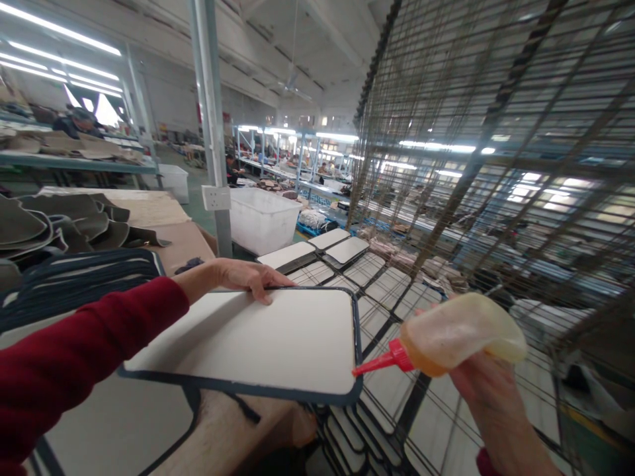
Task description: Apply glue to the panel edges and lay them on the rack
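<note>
A white panel with rounded corners and a dark blue border (288, 337) is held up in front of me. My left hand (248, 276) grips its far edge, thumb on the white face and fingers going underneath. In my right hand (479, 377) is a squeeze bottle (459, 330), tilted on its side, with amber liquid toward its red nozzle. The nozzle tip meets the panel's border near the right front corner. Most of my right fingers are hidden behind the bottle.
Wire racks (461, 132) slant up at the right. More white panels (347, 249) lie on a lower rack ahead. Dark-edged pieces (94, 277) are stacked at the left. Behind stand a metal post (211, 99) and a white bin (262, 215). A person (79, 122) sits far left.
</note>
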`<state>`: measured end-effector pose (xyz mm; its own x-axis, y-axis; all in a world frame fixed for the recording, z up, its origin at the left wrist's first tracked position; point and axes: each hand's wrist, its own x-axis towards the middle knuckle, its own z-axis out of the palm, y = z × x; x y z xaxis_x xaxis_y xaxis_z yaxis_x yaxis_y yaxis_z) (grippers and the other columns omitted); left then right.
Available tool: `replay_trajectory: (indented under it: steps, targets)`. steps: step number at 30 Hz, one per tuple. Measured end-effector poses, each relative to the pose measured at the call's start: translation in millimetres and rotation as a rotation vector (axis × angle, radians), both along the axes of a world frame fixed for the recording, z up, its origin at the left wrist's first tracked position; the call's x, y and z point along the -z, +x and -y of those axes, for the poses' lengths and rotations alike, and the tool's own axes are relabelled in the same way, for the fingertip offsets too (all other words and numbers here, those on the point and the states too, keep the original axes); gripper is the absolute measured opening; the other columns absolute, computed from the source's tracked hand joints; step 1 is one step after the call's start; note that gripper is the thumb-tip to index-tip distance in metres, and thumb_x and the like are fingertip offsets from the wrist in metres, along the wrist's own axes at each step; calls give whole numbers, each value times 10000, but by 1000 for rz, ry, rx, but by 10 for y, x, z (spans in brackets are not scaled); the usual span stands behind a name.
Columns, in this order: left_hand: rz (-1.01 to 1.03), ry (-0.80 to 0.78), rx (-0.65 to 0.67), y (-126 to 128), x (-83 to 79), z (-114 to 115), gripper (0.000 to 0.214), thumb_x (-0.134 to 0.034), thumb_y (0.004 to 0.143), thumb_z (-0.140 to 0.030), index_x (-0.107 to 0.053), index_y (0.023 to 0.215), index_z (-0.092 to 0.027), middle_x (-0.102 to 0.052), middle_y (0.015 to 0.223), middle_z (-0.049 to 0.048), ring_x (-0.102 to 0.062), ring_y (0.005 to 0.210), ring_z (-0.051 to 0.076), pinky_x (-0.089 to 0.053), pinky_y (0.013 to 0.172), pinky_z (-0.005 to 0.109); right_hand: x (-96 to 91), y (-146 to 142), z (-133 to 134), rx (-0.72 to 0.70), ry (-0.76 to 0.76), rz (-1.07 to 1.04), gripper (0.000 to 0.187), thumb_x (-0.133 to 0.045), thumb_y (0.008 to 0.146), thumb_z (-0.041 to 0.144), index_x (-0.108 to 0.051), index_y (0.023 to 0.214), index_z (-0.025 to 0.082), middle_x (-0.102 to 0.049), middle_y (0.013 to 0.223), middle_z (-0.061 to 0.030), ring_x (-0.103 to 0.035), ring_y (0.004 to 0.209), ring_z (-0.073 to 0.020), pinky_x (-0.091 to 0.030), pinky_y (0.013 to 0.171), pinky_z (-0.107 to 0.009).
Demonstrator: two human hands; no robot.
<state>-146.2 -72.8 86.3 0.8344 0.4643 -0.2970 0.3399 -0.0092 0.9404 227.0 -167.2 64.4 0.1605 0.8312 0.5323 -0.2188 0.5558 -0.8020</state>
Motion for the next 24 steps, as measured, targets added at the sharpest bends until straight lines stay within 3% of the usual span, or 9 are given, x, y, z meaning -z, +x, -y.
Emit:
replay_trajectory:
  steps: [7,11,15,19,24]
  targets:
    - [24,-6,-17,-8,-21,41,680,-687,694,-254,-517,1350,-189,-675,1172,43,-619,1018,242,-498,847,253,-12,-11,-2,-29,-5,47,564,-833,595,454,-646,1097,276,-725,902,-85,-702,777,-299,-610,708,-405]
    - [17,-6,-33,-24,-7,40,680,-694,683,-248,-528,1340,-191,-670,1183,42,-618,1017,238,-497,832,239,66,32,11,-8,-71,5,543,-828,611,418,-654,1105,277,-723,930,-80,-699,837,-292,-589,773,-385]
    - [12,-4,-73,-70,30,23,697,-689,669,-234,-523,1345,-186,-659,1204,46,-602,1037,239,-487,839,233,136,64,7,54,-56,-36,489,-847,600,364,-675,1052,285,-728,894,-54,-703,773,-240,-589,729,-315]
    - [30,4,-84,-114,65,12,688,-668,676,-219,-517,1346,-183,-659,1201,35,-583,1066,231,-474,851,222,154,45,3,68,-28,-47,465,-848,600,409,-678,1014,285,-724,885,-51,-696,723,-239,-598,704,-361]
    - [86,-34,-121,-161,140,5,684,-665,687,-199,-505,1352,-193,-654,1218,39,-599,1058,227,-482,862,238,290,104,1,145,54,-23,437,-788,697,406,-644,1093,291,-707,991,-62,-667,942,-272,-559,840,-419]
